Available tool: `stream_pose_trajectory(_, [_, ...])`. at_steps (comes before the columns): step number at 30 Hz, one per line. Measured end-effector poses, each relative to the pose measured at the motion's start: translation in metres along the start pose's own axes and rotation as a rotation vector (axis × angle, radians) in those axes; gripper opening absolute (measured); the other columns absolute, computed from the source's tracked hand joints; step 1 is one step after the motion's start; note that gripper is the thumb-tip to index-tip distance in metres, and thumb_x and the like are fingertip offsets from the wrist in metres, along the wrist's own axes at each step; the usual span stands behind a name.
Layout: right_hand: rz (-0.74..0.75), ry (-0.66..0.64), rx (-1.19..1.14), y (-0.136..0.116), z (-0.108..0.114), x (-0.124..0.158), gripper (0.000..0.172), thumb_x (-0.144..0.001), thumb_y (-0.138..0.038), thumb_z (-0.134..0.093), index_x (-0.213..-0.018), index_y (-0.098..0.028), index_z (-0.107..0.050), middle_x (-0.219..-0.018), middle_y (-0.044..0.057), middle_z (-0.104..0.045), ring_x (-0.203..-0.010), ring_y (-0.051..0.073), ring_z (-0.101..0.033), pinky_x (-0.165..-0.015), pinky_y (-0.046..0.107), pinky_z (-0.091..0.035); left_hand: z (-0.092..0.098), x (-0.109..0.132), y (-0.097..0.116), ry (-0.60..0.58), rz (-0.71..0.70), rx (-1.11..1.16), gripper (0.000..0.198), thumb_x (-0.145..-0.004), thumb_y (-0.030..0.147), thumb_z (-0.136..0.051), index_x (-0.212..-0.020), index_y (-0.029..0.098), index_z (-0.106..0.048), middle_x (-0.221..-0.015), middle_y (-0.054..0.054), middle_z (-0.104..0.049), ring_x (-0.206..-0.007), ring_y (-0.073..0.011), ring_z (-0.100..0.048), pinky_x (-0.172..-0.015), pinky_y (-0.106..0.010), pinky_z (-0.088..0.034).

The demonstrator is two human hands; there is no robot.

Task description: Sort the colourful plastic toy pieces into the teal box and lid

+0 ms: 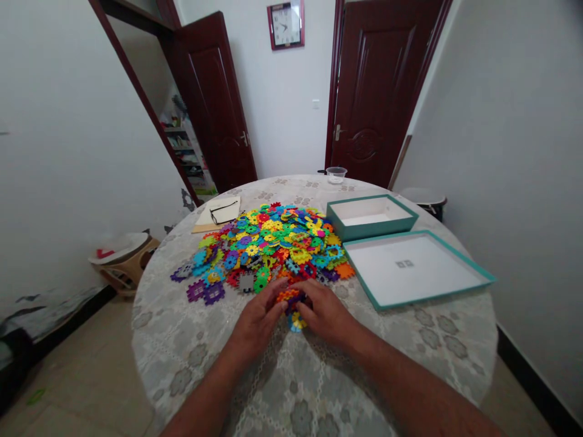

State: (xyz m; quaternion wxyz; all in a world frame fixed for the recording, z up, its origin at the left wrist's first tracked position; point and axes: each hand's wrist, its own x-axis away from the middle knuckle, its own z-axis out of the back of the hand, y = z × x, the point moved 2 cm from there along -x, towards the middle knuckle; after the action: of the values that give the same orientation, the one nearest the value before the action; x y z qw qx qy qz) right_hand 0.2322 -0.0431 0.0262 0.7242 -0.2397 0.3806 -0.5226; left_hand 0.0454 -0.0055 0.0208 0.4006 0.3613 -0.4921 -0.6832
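A big heap of colourful plastic interlocking discs [273, 243] covers the middle of a round table [410, 340] with a lace cloth. At the heap's near edge, my left hand [257, 318] and my right hand [325, 312] close together from both sides around a small cluster of joined discs [294, 303], orange, purple, blue and yellow. Both hands have their fingers curled onto that cluster, which rests on or just above the cloth.
A teal box [371, 215] and its teal lid [416, 267] lie open to the right of the heap. Black glasses [223, 211] rest on a notebook at the back left. A clear plastic cup [336, 175] stands at the far edge. A stool [122, 258] is on the floor, left.
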Motion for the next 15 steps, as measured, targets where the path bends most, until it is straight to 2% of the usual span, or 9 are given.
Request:
stream_pose_trajectory(5, [-0.011, 0.001, 0.032, 0.006, -0.002, 0.000, 0.037, -0.089, -0.011, -0.063, -0.125, -0.020, -0.066, -0.116, 0.008, -0.068, -0.109, 0.022, -0.062, -0.099, 0.035, -0.047, -0.008, -0.005, 0.010, 0.120, 0.024, -0.006, 0.033, -0.096, 0.043, -0.060, -0.117, 0.025, -0.077, -0.125, -0.009, -0.075, -0.124, -0.0291, -0.065, -0.113, -0.044, -0.044])
stream_pose_trajectory(10, [0.007, 0.005, 0.066, 0.016, -0.004, -0.001, 0.046, -0.089, -0.011, -0.064, -0.134, -0.020, -0.061, -0.122, 0.010, -0.065, -0.114, 0.023, -0.060, -0.101, 0.036, -0.046, -0.019, -0.012, 0.006, 0.106, 0.185, 0.298, 0.037, -0.084, 0.033, -0.070, -0.119, 0.020, -0.073, -0.120, -0.013, -0.076, -0.117, -0.0301, -0.069, -0.103, -0.043, -0.051])
stream_pose_trajectory(15, [0.023, -0.024, 0.103, 0.010, -0.001, 0.000, 0.030, -0.091, -0.012, -0.063, -0.120, -0.019, -0.067, -0.111, 0.008, -0.064, -0.105, 0.022, -0.060, -0.094, 0.034, -0.047, -0.018, -0.013, 0.001, 0.192, 0.210, 0.270, 0.035, -0.080, 0.031, -0.075, -0.113, 0.020, -0.073, -0.117, -0.012, -0.075, -0.111, -0.0274, -0.070, -0.096, -0.038, -0.052])
